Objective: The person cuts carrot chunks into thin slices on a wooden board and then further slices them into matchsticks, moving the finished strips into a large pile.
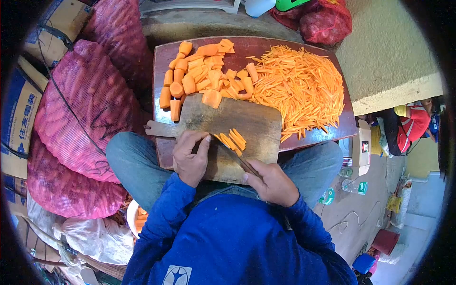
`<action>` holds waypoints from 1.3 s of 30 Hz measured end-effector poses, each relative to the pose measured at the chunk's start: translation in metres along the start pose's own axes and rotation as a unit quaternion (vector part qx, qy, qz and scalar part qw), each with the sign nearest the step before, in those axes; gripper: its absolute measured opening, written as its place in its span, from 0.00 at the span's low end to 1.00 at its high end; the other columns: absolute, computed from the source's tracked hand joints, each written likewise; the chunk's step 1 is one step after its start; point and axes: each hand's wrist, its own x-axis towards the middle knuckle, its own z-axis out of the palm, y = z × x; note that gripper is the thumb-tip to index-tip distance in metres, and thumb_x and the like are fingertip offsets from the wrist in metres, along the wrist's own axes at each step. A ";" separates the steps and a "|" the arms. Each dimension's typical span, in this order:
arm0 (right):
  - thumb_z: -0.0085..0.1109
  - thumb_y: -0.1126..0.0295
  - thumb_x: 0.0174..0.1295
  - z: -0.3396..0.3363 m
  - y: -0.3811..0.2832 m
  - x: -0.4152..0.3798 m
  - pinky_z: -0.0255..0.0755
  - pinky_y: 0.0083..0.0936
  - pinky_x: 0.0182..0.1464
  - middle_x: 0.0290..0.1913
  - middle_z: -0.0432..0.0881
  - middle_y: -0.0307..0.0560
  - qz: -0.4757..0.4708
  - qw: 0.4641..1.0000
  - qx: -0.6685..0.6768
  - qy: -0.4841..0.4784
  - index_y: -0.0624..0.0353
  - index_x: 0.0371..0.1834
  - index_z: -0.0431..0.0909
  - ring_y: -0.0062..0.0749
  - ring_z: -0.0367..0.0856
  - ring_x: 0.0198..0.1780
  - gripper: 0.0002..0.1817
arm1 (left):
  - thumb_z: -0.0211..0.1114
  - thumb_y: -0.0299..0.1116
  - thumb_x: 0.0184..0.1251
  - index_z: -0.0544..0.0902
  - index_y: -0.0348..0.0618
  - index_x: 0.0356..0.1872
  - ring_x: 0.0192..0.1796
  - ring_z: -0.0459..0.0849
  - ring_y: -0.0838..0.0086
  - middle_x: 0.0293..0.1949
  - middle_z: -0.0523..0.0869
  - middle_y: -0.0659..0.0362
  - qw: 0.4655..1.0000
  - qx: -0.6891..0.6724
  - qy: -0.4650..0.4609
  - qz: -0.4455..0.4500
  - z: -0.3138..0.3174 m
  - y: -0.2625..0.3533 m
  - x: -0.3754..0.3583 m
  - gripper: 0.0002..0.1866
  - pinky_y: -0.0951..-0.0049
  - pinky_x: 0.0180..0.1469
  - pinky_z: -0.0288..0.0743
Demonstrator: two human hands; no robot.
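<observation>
Your right hand was closed on the knife handle and your left hand pinned the stiff, light, probably slippery carrot sticks from the left

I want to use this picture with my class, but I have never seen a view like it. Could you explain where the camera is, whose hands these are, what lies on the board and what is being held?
There is one picture, taken by a camera worn on a person's head, looking down at their own lap and hands; the wide lens bends the edges. The right hand grips a knife by its handle. The left hand presses on a small wooden cutting board, beside a few carrot sticks being cut. Behind, on a larger dark wooden tray, lie thick carrot chunks and a big heap of thin carrot strips. Red mesh sacks stand at the person's left.
</observation>
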 end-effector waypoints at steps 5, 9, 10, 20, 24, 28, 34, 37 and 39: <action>0.67 0.62 0.72 -0.038 0.037 0.004 0.83 0.49 0.42 0.37 0.87 0.70 -0.029 0.985 -0.142 0.098 0.64 0.60 0.85 0.68 0.89 0.40 0.19 | 0.77 0.23 0.66 0.92 0.38 0.41 0.43 0.86 0.62 0.37 0.90 0.54 0.993 0.078 -0.079 0.035 0.001 0.002 0.001 0.05 0.65 0.52 0.74; 0.68 0.63 0.72 -0.092 0.062 0.030 0.83 0.47 0.43 0.38 0.87 0.70 -0.043 0.975 -0.149 0.161 0.65 0.58 0.86 0.65 0.90 0.41 0.19 | 0.78 0.25 0.65 0.92 0.41 0.40 0.43 0.85 0.61 0.37 0.89 0.56 0.988 0.097 -0.100 0.060 0.003 -0.002 0.000 0.05 0.63 0.52 0.70; 0.68 0.64 0.72 -0.104 0.074 0.035 0.83 0.45 0.45 0.40 0.88 0.70 -0.019 0.968 -0.167 0.184 0.65 0.57 0.86 0.63 0.91 0.42 0.18 | 0.78 0.26 0.65 0.91 0.42 0.40 0.43 0.84 0.60 0.37 0.89 0.57 0.985 0.111 -0.108 0.069 0.003 -0.002 0.000 0.05 0.62 0.53 0.69; 0.63 0.63 0.80 -0.157 0.100 0.041 0.71 0.22 0.28 0.28 0.80 0.38 0.067 0.941 0.159 0.290 0.66 0.54 0.87 0.19 0.78 0.24 0.15 | 0.79 0.28 0.63 0.91 0.45 0.42 0.45 0.83 0.60 0.37 0.87 0.58 0.965 0.189 -0.139 0.113 0.007 0.003 0.002 0.08 0.60 0.53 0.66; 0.63 0.62 0.80 -0.137 0.110 0.048 0.66 0.16 0.23 0.27 0.78 0.32 0.021 0.872 0.356 0.336 0.61 0.56 0.87 0.14 0.74 0.21 0.14 | 0.79 0.29 0.63 0.92 0.45 0.43 0.46 0.83 0.61 0.38 0.87 0.59 0.959 0.212 -0.154 0.105 0.009 0.008 0.003 0.09 0.60 0.53 0.65; 0.65 0.64 0.78 -0.130 0.118 0.046 0.64 0.15 0.21 0.30 0.83 0.35 -0.007 0.903 0.294 0.314 0.63 0.57 0.87 0.15 0.74 0.18 0.14 | 0.79 0.28 0.63 0.91 0.44 0.44 0.44 0.83 0.62 0.37 0.86 0.59 0.965 0.194 -0.161 0.073 0.011 0.008 0.004 0.10 0.60 0.52 0.66; 0.69 0.70 0.69 -0.101 0.100 0.045 0.81 0.42 0.35 0.37 0.88 0.57 -0.184 0.887 -0.162 0.390 0.64 0.56 0.84 0.49 0.89 0.34 0.15 | 0.79 0.30 0.64 0.91 0.44 0.46 0.45 0.84 0.63 0.36 0.86 0.60 0.970 0.158 -0.159 0.093 0.042 0.035 0.038 0.11 0.59 0.55 0.66; 0.70 0.70 0.66 -0.097 0.096 0.040 0.83 0.49 0.39 0.38 0.88 0.60 -0.150 0.895 -0.251 0.337 0.63 0.55 0.81 0.58 0.89 0.39 0.17 | 0.81 0.32 0.63 0.91 0.43 0.46 0.45 0.85 0.61 0.38 0.87 0.57 0.954 0.188 -0.160 0.170 0.067 0.067 0.077 0.12 0.60 0.54 0.70; 0.71 0.69 0.65 -0.101 0.094 0.039 0.82 0.49 0.39 0.38 0.86 0.57 -0.137 0.892 -0.300 0.309 0.62 0.54 0.79 0.56 0.89 0.39 0.17 | 0.82 0.33 0.62 0.92 0.42 0.46 0.46 0.86 0.59 0.40 0.88 0.55 0.936 0.213 -0.159 0.231 0.092 0.072 0.100 0.13 0.60 0.52 0.73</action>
